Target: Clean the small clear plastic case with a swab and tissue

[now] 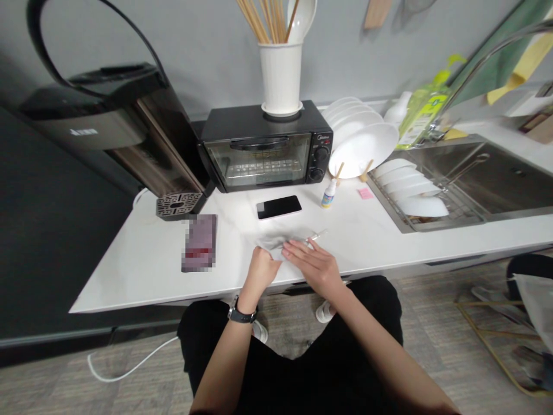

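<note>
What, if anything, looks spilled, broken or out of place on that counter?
Nothing looks spilled or broken. One stray item: a pink note lies alone on the counter, between the little bottle and the sink. The clear plastic at the right hand looks crumpled, but blur hides its detail.

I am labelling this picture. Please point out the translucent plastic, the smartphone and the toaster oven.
Translucent plastic (268,242): head view, on its left part.
Smartphone (280,207): head view, middle of its dark screen.
Toaster oven (260,164): head view, on its glass door.
</note>
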{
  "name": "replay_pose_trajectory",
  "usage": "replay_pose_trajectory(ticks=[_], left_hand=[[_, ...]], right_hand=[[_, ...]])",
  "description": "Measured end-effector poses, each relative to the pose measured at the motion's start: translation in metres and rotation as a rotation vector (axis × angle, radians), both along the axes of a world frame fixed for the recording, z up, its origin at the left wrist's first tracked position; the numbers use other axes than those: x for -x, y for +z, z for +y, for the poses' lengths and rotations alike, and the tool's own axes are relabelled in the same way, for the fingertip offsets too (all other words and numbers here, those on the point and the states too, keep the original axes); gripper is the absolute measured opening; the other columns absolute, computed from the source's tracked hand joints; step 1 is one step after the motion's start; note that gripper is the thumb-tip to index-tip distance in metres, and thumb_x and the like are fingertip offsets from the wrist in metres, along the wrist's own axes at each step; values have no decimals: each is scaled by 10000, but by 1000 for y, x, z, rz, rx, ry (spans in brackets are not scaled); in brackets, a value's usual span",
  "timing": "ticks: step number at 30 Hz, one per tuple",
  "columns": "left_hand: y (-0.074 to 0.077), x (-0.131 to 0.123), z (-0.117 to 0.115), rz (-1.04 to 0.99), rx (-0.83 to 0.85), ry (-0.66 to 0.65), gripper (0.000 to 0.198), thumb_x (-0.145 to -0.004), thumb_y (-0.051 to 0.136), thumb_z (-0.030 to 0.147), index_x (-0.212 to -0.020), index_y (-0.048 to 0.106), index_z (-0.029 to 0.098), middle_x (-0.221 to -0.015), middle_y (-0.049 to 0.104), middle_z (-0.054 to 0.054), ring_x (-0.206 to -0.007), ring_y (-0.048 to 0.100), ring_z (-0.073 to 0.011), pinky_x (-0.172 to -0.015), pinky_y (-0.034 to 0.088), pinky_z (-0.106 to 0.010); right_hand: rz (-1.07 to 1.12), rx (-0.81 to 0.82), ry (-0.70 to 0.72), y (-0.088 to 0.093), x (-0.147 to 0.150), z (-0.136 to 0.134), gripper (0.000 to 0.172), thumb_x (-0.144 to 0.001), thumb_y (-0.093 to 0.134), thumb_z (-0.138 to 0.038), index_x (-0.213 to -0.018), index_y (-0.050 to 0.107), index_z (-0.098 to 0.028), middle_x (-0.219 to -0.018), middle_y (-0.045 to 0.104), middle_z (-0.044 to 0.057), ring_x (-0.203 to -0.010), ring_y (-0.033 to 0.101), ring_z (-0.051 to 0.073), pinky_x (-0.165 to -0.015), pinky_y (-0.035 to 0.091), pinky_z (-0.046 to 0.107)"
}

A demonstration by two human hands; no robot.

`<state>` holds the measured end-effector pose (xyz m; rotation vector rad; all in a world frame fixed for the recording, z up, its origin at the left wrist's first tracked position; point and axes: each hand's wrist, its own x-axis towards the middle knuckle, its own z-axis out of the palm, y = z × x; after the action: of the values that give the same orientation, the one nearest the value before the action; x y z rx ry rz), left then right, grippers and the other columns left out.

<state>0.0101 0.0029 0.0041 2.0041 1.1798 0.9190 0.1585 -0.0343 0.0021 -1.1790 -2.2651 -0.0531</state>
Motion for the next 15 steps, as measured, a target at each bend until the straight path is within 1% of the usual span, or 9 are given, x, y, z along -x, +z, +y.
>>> replay_pose_trajectory(ticks=[2,4,6,8,9,10,12,14,15], left_hand=[[0,-2,-1,-20,24,-10,174,-696,414,209,-774,569,214,-811,595,45,-773,537,-173,-698,437,-279],[1,-5,-2,-45,46,-30,205,-711,397,232,-853,545,232,-875,578,57,-798,530,-156,-718,434,-267],[0,-6,-3,-63,52,-40,233,-718,387,241,-915,510,250,-930,556,63,-831,517,-145,-748,421,-265],[-1,-6,-2,-59,52,-35,218,-711,391,245,-884,524,250,-902,568,62,-801,528,-154,-717,433,-275],[-2,-5,-1,-44,50,-24,199,-707,392,241,-836,543,241,-857,585,56,-761,540,-161,-680,443,-279],[-4,-3,0,-23,46,-11,183,-702,391,232,-777,558,225,-796,600,45,-707,550,-164,-632,451,-278],[-8,0,1,17,39,13,185,-699,379,203,-669,561,187,-666,606,12,-599,552,-158,-541,447,-261],[-10,2,3,33,35,22,194,-701,366,178,-646,551,161,-619,597,-19,-575,546,-150,-520,438,-243],[-11,3,3,34,34,19,194,-701,364,173,-653,551,151,-622,595,-30,-586,546,-150,-529,436,-238]], right_hand=[[29,-14,-128,0,-24,5,346,-761,281,-94,-1074,371,-212,-1103,410,5,-1067,268,114,-924,215,331],[71,-22,-259,-1,-37,9,350,-761,266,-84,-1069,382,-201,-1101,412,22,-1069,265,118,-923,215,331],[102,-13,-354,-1,-35,9,357,-756,265,-79,-1079,370,-187,-1120,389,28,-1078,248,129,-924,212,342],[116,5,-394,1,-16,4,373,-746,277,-73,-1097,345,-180,-1141,362,22,-1088,223,143,-927,202,367],[115,17,-389,2,-3,1,382,-741,285,-73,-1104,333,-184,-1144,357,14,-1091,213,148,-928,197,376],[109,22,-355,3,12,-4,391,-737,289,-74,-1105,330,-200,-1137,367,-2,-1091,215,145,-932,195,373],[103,29,-288,6,38,-11,396,-735,294,-94,-1099,333,-245,-1122,380,-36,-1085,230,128,-940,201,328],[101,43,-243,6,51,-16,396,-739,287,-103,-1094,334,-272,-1125,371,-53,-1079,243,114,-943,201,292],[100,44,-218,6,52,-17,391,-743,284,-106,-1091,337,-277,-1123,373,-56,-1074,255,112,-942,202,292]])
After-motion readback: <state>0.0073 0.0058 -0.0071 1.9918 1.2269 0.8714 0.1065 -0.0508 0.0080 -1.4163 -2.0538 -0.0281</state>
